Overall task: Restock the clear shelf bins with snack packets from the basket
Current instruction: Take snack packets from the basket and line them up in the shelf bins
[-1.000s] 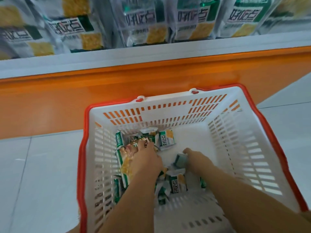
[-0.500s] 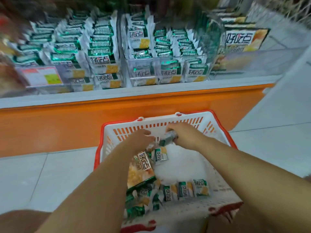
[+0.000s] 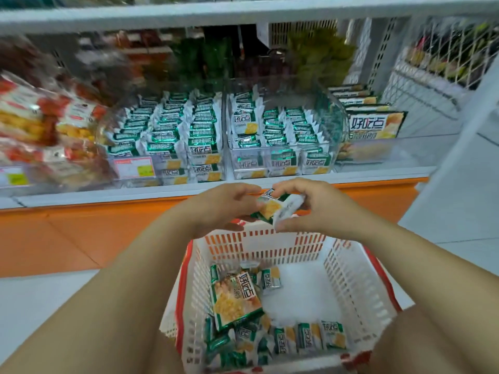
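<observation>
Pinching snack packets (image 3: 270,207), left hand (image 3: 224,209) and right hand (image 3: 316,209) both curled round them, count hidden

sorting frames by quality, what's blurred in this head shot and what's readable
Head view: motion blur smears the red and orange snack bags at left; green and white packets in the clear plastic bins and the white slatted basket read sharp; the lifted green and yellow packet looks slightly soft.
</observation>
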